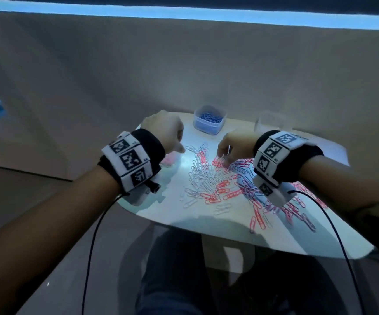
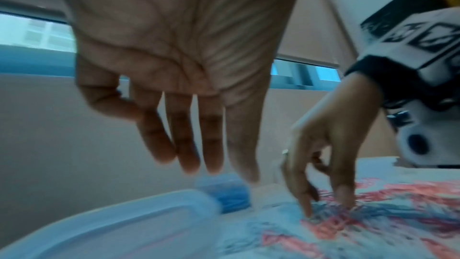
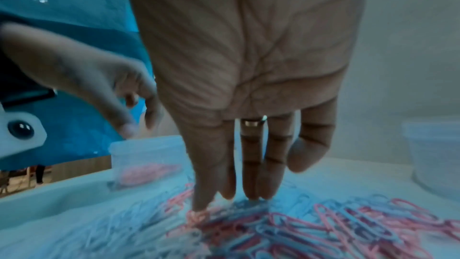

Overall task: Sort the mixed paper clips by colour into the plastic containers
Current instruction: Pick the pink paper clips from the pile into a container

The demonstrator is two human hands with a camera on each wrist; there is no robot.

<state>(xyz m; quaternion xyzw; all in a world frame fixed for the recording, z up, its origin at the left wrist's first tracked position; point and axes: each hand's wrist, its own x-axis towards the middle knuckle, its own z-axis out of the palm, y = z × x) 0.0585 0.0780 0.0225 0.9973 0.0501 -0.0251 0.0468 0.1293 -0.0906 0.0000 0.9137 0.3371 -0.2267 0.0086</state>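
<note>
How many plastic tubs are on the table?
3. One with blue clips at the far edge, a clear one far right, and one with pink clips under the left hand, mostly hidden from above.

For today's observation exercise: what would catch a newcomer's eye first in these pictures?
First, the heap of red, white and blue paper clips spread across the white table, with the right hand reaching its fingertips into it. Then the container of blue clips at the table's far edge, and the left hand above the container of red clips.
</note>
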